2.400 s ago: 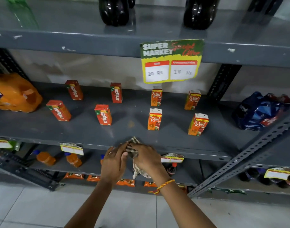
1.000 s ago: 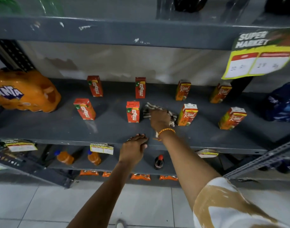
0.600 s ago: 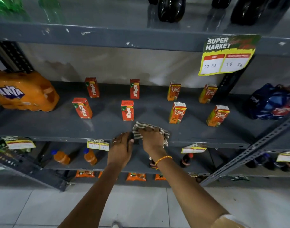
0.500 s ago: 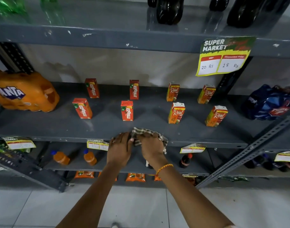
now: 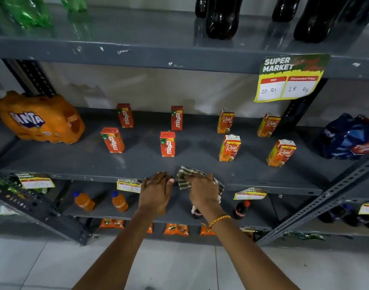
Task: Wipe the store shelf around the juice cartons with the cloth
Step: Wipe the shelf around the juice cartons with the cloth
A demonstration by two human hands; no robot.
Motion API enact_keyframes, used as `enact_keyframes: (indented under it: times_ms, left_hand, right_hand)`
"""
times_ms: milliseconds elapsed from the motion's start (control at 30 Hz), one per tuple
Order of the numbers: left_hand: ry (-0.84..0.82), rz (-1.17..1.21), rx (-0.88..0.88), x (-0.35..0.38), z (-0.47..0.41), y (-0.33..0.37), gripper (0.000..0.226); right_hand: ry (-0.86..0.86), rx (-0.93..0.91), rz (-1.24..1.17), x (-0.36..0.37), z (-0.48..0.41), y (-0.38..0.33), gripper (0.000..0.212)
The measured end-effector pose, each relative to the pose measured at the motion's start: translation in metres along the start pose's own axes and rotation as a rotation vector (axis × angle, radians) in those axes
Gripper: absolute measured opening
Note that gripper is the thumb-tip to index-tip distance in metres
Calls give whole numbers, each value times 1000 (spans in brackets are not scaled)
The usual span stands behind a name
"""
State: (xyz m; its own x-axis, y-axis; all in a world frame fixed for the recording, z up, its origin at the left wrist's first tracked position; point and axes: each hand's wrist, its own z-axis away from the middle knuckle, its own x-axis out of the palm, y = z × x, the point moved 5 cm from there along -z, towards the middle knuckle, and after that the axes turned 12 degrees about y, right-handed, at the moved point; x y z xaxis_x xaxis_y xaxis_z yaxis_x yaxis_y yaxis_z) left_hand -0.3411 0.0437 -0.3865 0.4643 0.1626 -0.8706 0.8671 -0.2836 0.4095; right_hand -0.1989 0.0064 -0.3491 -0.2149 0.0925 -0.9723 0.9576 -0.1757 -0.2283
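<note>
The grey metal shelf (image 5: 74,162) carries several small juice cartons standing upright and apart: red Maaza cartons (image 5: 167,144) on the left half, orange Real cartons (image 5: 229,148) on the right half. A checked cloth (image 5: 186,177) lies bunched at the shelf's front edge, in front of the gap between the two groups. My right hand (image 5: 203,191) presses down on the cloth and grips it. My left hand (image 5: 156,190) rests flat on the front edge just left of the cloth, fingers together, holding nothing.
An orange Fanta pack (image 5: 39,119) sits at the shelf's left end, a blue wrapped bottle pack (image 5: 349,137) at its right. A price sign (image 5: 290,78) hangs from the upper shelf. Small bottles (image 5: 84,201) stand on the lower shelf. A slanted metal brace (image 5: 317,201) crosses at the right.
My right hand pulled the cloth back from between the middle cartons to the shelf's front edge. My left hand stayed on the front edge beside it.
</note>
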Motion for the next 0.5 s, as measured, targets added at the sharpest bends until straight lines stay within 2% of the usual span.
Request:
enact_keyframes:
  times_ms: [100,233,333,400,500]
  left_hand:
    - [8,-23,18,-10,1,-8,37]
    - [112,16,3,-36,-5,-36,34]
    - [214,75,-54,-60,-13,-72,47]
    - [269,82,-76,-73,-20,-97,55]
    - [252,32,-47,-79,-32,-133,53]
  right_hand:
    - [10,-36,-15,9,4,-20,45]
    - [-13,-83,-154,11,3,-63,47]
    - [-17,-71,-285,13,-7,-104,53]
    - [8,-18,-423,12,-23,-128,54]
    - [82,171,-800,-1,-53,-161,58]
